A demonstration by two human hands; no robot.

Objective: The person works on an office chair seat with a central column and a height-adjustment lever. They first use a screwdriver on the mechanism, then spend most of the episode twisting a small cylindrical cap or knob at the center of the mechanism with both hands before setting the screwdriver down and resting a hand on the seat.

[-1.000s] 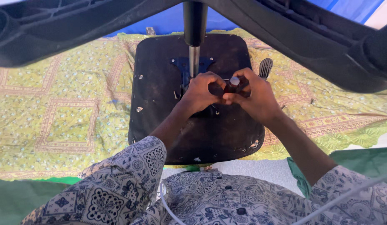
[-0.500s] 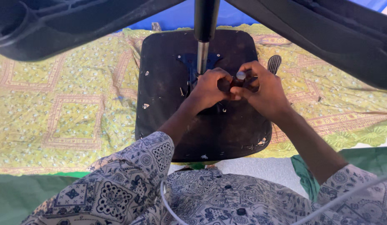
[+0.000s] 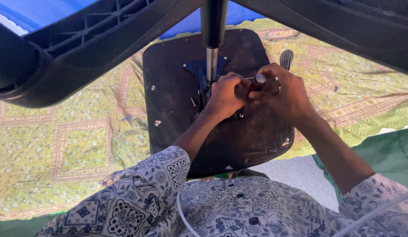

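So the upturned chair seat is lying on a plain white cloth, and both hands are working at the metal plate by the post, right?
Not quite. The head view shows the cloth is yellow-green and patterned, not plain white. The rest holds: the upturned chair seat lies on it, and the left hand and right hand work at the metal plate by the post.

A yellow-green patterned cloth [image 3: 72, 145] covers the floor, with green fabric [image 3: 388, 149] at its edge

Both hands [image 3: 256, 94] grip screwdriver [image 3: 258, 81] over upturned chair seat [image 3: 177, 109].
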